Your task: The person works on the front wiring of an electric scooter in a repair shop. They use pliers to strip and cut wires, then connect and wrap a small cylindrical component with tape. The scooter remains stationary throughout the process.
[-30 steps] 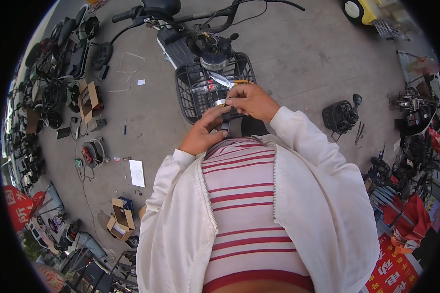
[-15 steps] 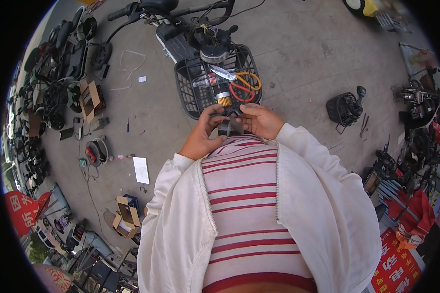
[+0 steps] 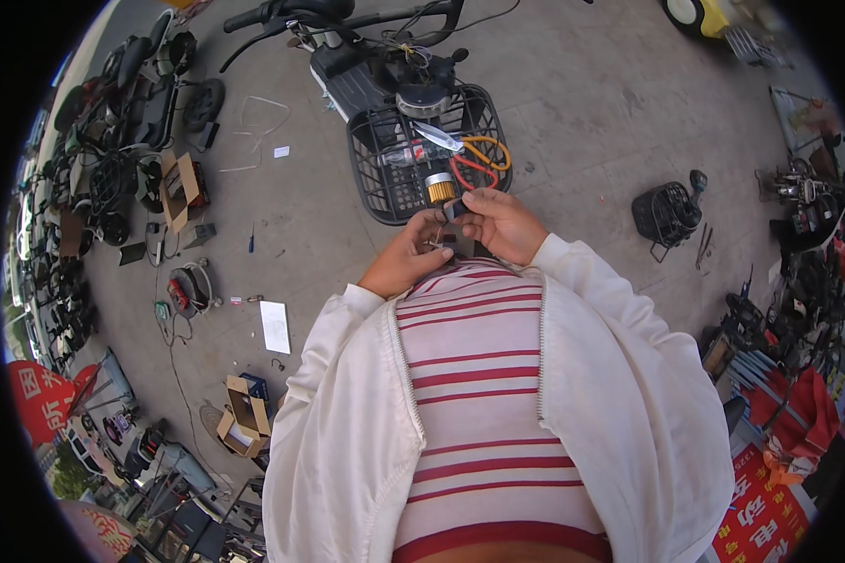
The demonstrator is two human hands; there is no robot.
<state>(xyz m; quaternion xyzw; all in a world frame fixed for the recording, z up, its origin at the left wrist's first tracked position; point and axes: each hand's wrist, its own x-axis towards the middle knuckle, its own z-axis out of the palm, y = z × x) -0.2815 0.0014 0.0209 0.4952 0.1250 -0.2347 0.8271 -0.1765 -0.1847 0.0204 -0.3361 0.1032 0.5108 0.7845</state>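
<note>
My left hand is closed in a pinch on a small dark part, close in front of the striped shirt. Just beyond it, my right hand pinches a small grey flat piece between thumb and fingers. What these small parts are, I cannot make out. Ahead of both hands is the black wire basket of an electric bike. Scissors with one orange and one red handle lie across it. A gold-and-silver ribbed cylinder sits at its near side, beside a clear plastic package.
The bike's handlebar reaches to the far left. On the floor are open cardboard boxes, a white sheet, a screwdriver and a cable reel. A black basket stands at right. Parked bikes line the left.
My right hand now holds a grey piece up near the cylinder, where before both hands met around a dark part. The left hand has shifted slightly right. The whole view has moved a little.
</note>
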